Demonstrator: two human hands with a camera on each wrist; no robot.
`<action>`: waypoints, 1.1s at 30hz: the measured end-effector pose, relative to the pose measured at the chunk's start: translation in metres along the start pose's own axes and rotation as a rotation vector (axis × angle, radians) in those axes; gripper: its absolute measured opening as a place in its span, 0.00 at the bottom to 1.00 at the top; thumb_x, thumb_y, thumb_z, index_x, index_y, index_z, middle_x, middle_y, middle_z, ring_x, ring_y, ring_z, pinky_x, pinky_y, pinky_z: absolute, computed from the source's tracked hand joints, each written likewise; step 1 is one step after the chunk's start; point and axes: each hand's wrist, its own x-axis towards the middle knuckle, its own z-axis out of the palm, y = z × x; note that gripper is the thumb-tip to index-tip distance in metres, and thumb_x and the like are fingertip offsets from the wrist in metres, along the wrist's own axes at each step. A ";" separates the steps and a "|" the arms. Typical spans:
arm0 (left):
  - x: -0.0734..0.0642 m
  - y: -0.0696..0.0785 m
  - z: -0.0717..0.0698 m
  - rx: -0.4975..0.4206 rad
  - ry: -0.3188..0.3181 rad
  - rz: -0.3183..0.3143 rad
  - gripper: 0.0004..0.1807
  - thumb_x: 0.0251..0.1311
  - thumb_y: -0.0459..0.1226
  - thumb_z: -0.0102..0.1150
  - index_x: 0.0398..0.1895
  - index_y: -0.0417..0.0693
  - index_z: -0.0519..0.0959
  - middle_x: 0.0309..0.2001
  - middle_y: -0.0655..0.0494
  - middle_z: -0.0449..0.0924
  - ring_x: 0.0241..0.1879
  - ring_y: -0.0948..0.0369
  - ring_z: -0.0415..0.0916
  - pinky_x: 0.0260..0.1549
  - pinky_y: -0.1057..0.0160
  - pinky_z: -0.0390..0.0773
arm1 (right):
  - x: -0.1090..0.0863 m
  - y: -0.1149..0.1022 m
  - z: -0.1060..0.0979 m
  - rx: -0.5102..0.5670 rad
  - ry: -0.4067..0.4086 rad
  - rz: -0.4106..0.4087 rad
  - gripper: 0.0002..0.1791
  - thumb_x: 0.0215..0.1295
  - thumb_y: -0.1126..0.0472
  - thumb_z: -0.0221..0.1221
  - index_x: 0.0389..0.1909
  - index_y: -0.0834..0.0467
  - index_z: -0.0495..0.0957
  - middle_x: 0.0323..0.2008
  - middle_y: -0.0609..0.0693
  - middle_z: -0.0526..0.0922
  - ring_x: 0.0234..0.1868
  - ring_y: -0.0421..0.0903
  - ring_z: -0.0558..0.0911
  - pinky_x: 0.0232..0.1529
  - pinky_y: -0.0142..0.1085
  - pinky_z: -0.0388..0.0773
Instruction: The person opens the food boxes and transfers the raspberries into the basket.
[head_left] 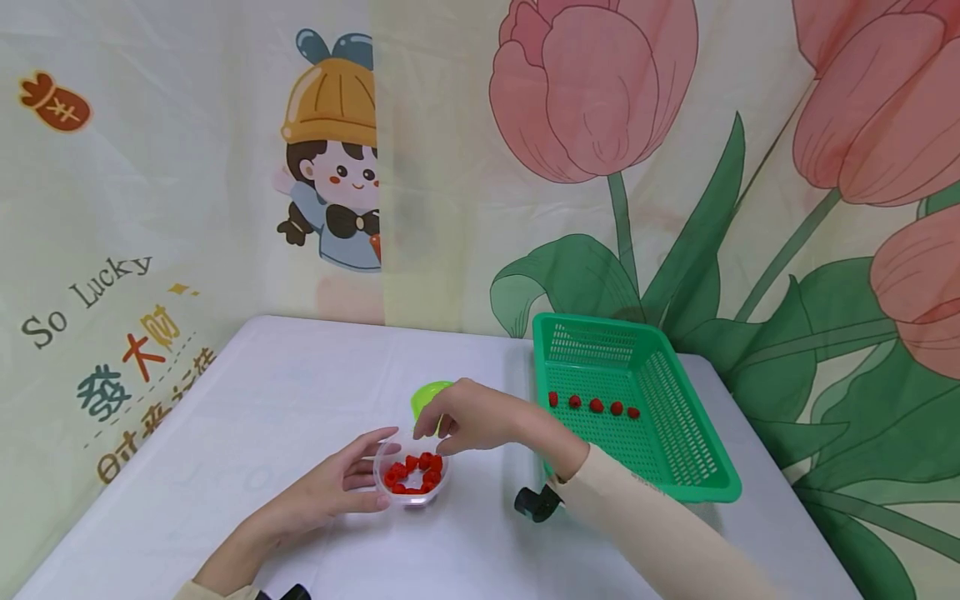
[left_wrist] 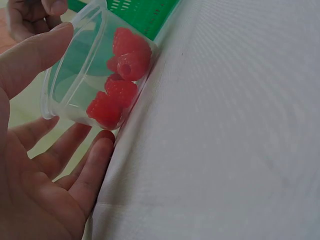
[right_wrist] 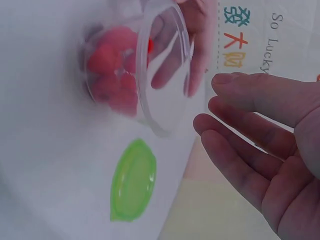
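A clear plastic cup (head_left: 414, 500) stands on the table with several raspberries (head_left: 430, 475) inside. My left hand (head_left: 341, 483) cradles the cup's left side; in the left wrist view its thumb (left_wrist: 37, 60) lies by the rim and the fingers bend around the far side. Above the cup's far right rim hovers my right hand (head_left: 468, 417). In the right wrist view, the right hand (right_wrist: 265, 140) has loosely bent fingers and nothing between them. A bright green lid (right_wrist: 134, 180) lies on the table just beyond the cup, partly hidden by the right hand in the head view.
A green plastic basket (head_left: 693, 425) sits on the right of the table, with a row of several raspberries (head_left: 596, 406) on its floor. The right forearm (head_left: 637, 525) crosses over its near left corner. A printed curtain (head_left: 435, 167) hangs behind the white table (head_left: 300, 375).
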 end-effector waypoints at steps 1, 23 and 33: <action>0.000 0.000 0.000 -0.005 -0.003 0.004 0.49 0.68 0.39 0.71 0.86 0.58 0.52 0.81 0.41 0.59 0.72 0.44 0.70 0.59 0.64 0.82 | 0.003 -0.001 0.003 0.003 -0.009 -0.003 0.16 0.67 0.67 0.72 0.54 0.57 0.89 0.47 0.47 0.90 0.41 0.34 0.84 0.45 0.22 0.81; 0.001 -0.002 -0.002 -0.011 -0.042 0.053 0.49 0.69 0.36 0.70 0.86 0.57 0.50 0.78 0.39 0.61 0.72 0.45 0.71 0.59 0.65 0.81 | 0.035 0.003 0.037 -0.005 -0.217 -0.026 0.15 0.65 0.68 0.72 0.52 0.54 0.90 0.42 0.44 0.89 0.39 0.33 0.83 0.44 0.21 0.79; 0.000 0.000 -0.002 -0.016 -0.044 0.039 0.49 0.70 0.37 0.70 0.86 0.57 0.50 0.79 0.40 0.61 0.73 0.46 0.70 0.59 0.66 0.80 | 0.043 0.000 0.038 -0.035 -0.302 -0.009 0.16 0.64 0.69 0.73 0.50 0.52 0.90 0.41 0.42 0.89 0.41 0.33 0.84 0.45 0.21 0.79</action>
